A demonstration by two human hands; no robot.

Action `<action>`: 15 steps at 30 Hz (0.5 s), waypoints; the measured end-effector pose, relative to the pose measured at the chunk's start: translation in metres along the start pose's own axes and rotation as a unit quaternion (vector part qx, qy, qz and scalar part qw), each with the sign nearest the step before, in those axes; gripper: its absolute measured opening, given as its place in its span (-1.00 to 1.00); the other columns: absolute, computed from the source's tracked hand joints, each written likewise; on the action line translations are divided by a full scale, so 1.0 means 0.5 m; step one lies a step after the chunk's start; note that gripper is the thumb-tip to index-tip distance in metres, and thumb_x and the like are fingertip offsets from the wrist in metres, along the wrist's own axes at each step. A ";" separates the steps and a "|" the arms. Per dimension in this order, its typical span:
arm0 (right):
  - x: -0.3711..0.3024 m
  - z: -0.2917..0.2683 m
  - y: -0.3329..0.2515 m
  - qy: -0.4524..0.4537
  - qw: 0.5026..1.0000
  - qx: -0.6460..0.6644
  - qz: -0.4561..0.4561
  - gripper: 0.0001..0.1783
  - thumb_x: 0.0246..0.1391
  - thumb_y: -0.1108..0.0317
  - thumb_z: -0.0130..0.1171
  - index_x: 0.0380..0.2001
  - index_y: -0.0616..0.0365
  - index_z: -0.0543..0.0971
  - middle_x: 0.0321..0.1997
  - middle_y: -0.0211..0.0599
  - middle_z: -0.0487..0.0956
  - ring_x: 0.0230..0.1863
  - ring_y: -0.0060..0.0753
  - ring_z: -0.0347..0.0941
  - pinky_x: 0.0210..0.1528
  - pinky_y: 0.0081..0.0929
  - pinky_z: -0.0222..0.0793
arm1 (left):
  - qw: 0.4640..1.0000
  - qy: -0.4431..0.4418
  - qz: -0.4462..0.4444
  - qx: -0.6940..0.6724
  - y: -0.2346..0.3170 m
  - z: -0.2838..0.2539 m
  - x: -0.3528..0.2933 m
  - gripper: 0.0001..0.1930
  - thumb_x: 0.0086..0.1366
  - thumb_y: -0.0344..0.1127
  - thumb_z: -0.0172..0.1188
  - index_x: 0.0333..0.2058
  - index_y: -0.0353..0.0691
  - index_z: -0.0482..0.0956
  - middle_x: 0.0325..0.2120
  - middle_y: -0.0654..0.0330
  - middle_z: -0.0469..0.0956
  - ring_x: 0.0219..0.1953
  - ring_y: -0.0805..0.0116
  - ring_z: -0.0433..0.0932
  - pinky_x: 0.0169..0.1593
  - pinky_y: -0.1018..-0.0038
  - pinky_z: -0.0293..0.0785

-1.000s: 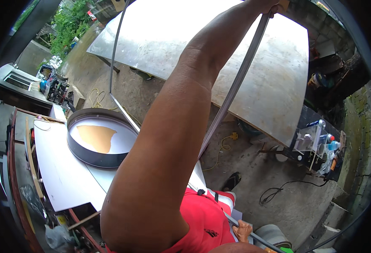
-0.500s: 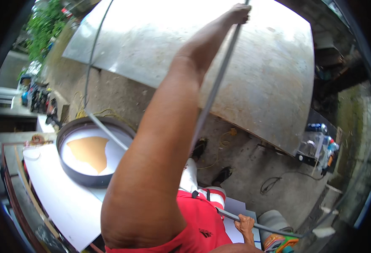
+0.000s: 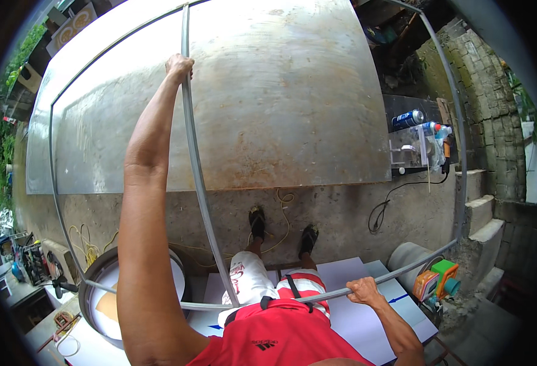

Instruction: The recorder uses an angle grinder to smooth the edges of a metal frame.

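Note:
A large rectangular frame of thin grey metal tube is held in front of me, with a crossbar (image 3: 196,165) running from its near side to its far side. High on that crossbar, my left hand (image 3: 179,66) is closed round the tube with the arm stretched out. My right hand (image 3: 364,290) grips the near tube to the right of my waist. The near side of the frame passes across my red shirt. Its left part runs behind my left forearm and over a round dark-rimmed tub (image 3: 85,305).
Beyond my feet lies a wide metal sheet (image 3: 281,110). At its right are a blue can (image 3: 407,119) and a clear plastic box (image 3: 403,160). White panels (image 3: 348,274) are behind my legs. An orange and green tool (image 3: 444,268) stands near the frame's right corner. Cords cross the floor.
My view has turned, and more of the frame shows. My left arm and the crossbar now appear further left, and the frame lies squarer to me. Both hands keep their grip.

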State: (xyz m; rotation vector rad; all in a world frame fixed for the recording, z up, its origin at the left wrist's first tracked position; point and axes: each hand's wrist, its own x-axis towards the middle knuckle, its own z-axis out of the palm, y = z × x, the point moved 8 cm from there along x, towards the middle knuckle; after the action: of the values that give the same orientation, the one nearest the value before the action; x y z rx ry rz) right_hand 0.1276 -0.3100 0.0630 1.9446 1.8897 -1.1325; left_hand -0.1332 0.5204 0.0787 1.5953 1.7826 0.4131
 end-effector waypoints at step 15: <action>0.025 -0.085 0.062 -0.021 0.997 -0.069 -0.020 -0.81 -0.42 0.19 0.24 -0.63 -0.03 0.50 -0.68 -0.19 0.54 -0.57 0.04 0.53 -0.54 -0.02 0.36 | 0.907 -0.047 0.156 0.389 -0.089 0.065 -0.180 -0.56 0.30 0.00 0.03 -0.08 -0.22 0.62 -0.20 -0.11 0.63 -0.07 -0.12 0.57 -0.02 0.05 0.48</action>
State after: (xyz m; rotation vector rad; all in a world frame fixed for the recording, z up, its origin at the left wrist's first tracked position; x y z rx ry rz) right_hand 0.1708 -0.2790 0.0729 1.8039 1.9388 -1.0170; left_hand -0.1440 0.4189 0.0526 2.4120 1.7103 -0.2911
